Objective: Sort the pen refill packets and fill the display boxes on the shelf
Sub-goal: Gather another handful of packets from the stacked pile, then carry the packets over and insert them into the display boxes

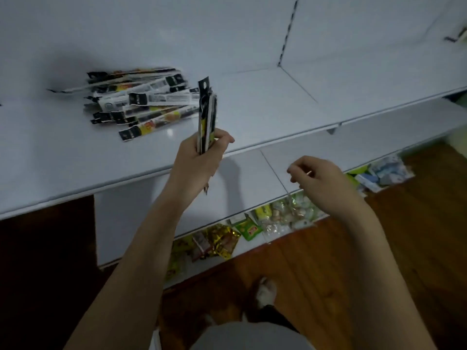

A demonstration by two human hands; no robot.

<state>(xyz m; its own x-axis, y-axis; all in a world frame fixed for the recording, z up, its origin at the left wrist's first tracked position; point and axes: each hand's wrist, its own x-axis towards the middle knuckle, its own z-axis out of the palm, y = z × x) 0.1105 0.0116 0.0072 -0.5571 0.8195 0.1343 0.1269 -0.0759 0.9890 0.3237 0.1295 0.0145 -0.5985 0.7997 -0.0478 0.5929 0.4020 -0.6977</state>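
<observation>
Gripping a few refill packets point(207, 114) upright in left hand point(199, 157) above shelf point(265, 97); right hand point(321, 180) loosely curled, holding nothing. Loose pile point(141, 102) close by: could slide off, mixing sorts, if knocked.

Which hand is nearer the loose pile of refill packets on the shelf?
Left. The left hand, gripping a bundle of packets, is just right of the pile; the right hand is further right, over the lower shelf.

It was a shop: white retail shelving point(252, 117) stood over a lower shelf of packaged snacks point(222, 241).
</observation>
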